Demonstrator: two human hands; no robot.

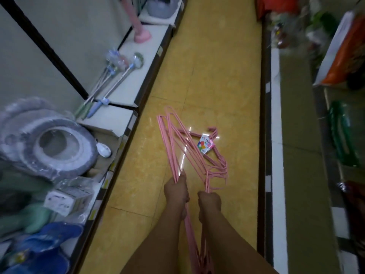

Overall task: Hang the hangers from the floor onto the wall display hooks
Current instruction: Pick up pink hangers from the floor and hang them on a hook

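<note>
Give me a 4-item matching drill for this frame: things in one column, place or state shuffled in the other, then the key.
Things
1. pink hangers
2. paper label
3. long-handled brushes
4. blue slippers

Place or state
A. lying across the white lower shelf on the left
B. on the shelf at the near left corner
C. gripped in both hands, left hand and right hand, above the yellow floor
D. attached near the hooks of the bundle

Pairs: 1-C, 2-D, 3-A, 4-B
</note>
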